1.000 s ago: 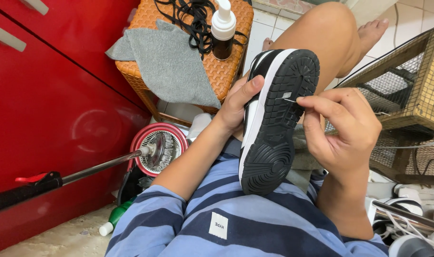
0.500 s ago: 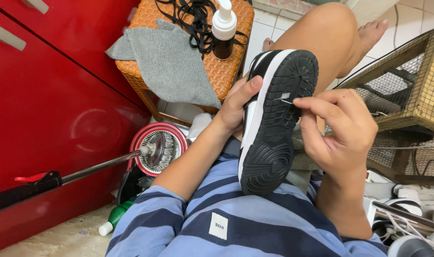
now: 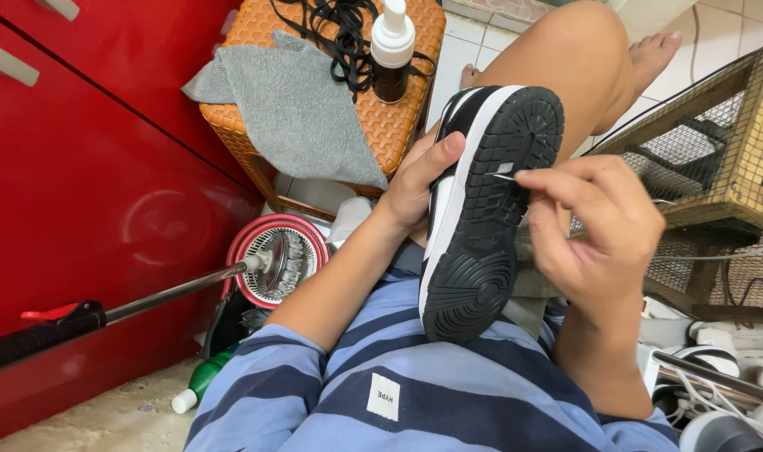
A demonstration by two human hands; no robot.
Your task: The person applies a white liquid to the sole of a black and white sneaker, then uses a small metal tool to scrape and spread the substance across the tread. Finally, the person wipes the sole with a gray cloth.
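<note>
A black-and-white sneaker (image 3: 479,218) is held sole-up over my lap, its black tread facing the camera. My left hand (image 3: 419,186) grips its side, thumb on the white edge of the sole. My right hand (image 3: 595,226) pinches a thin pointed pick (image 3: 505,177) whose tip touches the tread near the middle of the sole. My bare knee (image 3: 578,50) rises behind the shoe.
An orange woven stool (image 3: 398,125) holds a grey cloth (image 3: 302,113), black laces (image 3: 335,29) and a dark pump bottle (image 3: 392,54). A red cabinet (image 3: 71,192) stands left, a mop bucket (image 3: 277,259) and mop handle (image 3: 105,314) below. A wire cage (image 3: 716,159) is right.
My right hand has shifted slightly on the sole, with the pick tip now showing against the tread. The shoe and left hand stay put.
</note>
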